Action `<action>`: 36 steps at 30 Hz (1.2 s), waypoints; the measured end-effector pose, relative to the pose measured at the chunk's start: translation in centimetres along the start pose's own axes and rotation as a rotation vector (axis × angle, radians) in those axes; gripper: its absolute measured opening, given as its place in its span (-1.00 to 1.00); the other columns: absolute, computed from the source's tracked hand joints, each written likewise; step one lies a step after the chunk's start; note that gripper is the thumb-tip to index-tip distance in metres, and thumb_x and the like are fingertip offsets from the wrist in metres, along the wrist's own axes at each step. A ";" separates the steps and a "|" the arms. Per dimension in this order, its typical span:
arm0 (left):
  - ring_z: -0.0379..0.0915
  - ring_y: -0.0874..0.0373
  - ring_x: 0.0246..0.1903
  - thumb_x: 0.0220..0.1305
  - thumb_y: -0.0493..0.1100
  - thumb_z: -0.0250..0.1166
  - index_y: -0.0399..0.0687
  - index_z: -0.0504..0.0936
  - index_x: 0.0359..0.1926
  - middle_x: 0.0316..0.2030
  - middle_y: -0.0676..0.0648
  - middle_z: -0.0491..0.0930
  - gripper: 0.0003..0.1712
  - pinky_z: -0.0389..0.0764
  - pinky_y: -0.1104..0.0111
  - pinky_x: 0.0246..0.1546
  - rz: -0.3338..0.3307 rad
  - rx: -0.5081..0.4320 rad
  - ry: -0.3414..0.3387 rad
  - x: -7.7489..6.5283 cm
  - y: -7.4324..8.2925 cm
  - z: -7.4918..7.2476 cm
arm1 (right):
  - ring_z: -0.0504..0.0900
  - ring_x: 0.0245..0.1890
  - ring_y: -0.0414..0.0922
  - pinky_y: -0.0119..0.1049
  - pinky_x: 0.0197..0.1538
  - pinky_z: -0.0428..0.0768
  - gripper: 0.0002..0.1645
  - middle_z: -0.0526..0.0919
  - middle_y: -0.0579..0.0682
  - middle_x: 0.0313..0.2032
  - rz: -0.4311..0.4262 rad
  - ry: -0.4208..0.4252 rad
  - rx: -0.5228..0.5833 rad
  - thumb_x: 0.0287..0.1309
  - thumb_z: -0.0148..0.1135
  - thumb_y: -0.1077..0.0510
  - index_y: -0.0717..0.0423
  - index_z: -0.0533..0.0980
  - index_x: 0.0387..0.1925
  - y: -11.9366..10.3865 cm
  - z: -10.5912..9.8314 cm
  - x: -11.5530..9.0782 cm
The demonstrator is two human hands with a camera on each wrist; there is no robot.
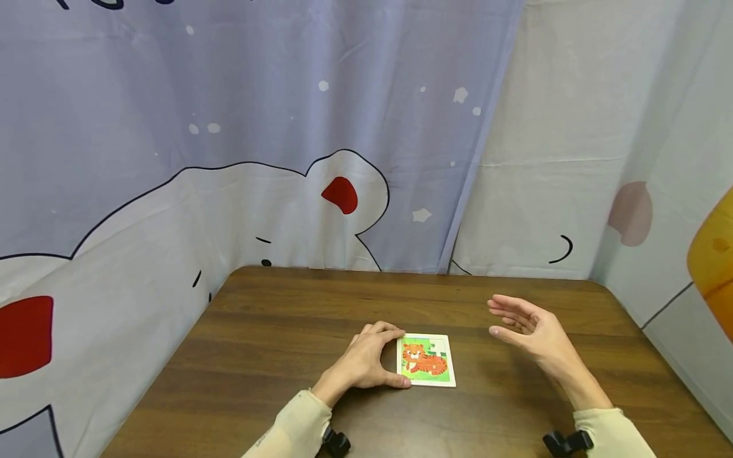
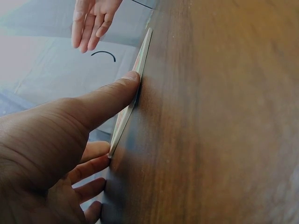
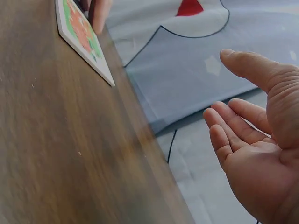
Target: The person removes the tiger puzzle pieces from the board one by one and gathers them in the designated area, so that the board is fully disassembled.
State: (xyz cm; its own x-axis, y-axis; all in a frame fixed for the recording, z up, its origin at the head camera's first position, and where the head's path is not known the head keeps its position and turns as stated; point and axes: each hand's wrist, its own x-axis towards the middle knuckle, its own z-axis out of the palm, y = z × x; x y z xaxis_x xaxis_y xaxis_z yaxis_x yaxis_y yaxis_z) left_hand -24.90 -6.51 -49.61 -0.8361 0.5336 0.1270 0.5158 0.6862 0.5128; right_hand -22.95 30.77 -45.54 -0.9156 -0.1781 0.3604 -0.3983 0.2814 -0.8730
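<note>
A small square jigsaw puzzle (image 1: 425,361) with a white border lies on the brown table in the head view. It pictures an orange tiger on green, and a pale piece-shaped patch shows near its upper right corner. My left hand (image 1: 366,359) holds the puzzle by its left side, thumb at the near corner and index finger at the far one. In the left wrist view the puzzle (image 2: 125,114) appears nearly edge-on. Raised above the table to the right, apart from the puzzle, is my right hand (image 1: 529,331), its fingers loosely bent around nothing.
The wooden table (image 1: 275,318) has rounded far corners. Behind it hangs a printed curtain (image 1: 258,95), with more patterned cloth (image 1: 572,127) at the right. A black wrist camera (image 1: 336,442) sits on the left wrist and another camera (image 1: 567,442) on the right.
</note>
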 end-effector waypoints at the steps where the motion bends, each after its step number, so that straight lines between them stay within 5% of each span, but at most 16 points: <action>1: 0.41 -0.05 0.42 -0.02 0.29 0.81 -0.02 0.58 0.55 0.42 0.01 0.54 0.16 0.48 -0.01 0.38 0.001 0.000 0.002 0.0 0.0 0.0 | 0.73 0.29 -0.21 -0.47 0.31 0.60 -0.29 0.78 -0.04 0.26 -0.002 -0.006 0.000 0.36 0.55 0.32 0.29 0.52 0.47 0.1 0.2 0.1; 17: 0.41 -0.04 0.41 -0.02 0.29 0.81 -0.02 0.59 0.54 0.43 0.00 0.54 0.16 0.48 0.01 0.37 -0.004 0.004 0.003 -0.1 0.1 0.1 | 0.76 0.24 0.00 -0.42 0.28 0.64 -0.32 0.70 0.39 0.27 0.034 -0.080 -0.004 0.32 0.59 0.29 0.23 0.57 0.42 1.5 3.4 -0.1; 36: 0.42 -0.04 0.41 -0.02 0.29 0.81 -0.02 0.59 0.54 0.41 0.00 0.55 0.15 0.48 0.00 0.37 -0.001 0.006 0.008 -0.1 0.0 0.0 | 0.76 0.25 0.15 -0.29 0.26 0.71 -0.26 0.73 0.36 0.25 0.079 -0.194 0.060 0.32 0.60 0.27 0.44 0.51 0.42 2.4 6.3 -0.3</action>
State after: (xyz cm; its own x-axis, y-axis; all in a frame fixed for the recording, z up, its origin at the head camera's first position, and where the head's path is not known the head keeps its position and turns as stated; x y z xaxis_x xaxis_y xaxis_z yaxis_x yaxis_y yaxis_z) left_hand -24.82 -6.52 -49.60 -0.8380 0.5291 0.1335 0.5163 0.6897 0.5076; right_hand -23.29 25.52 -49.83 -0.9140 -0.3378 0.2248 -0.3162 0.2460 -0.9162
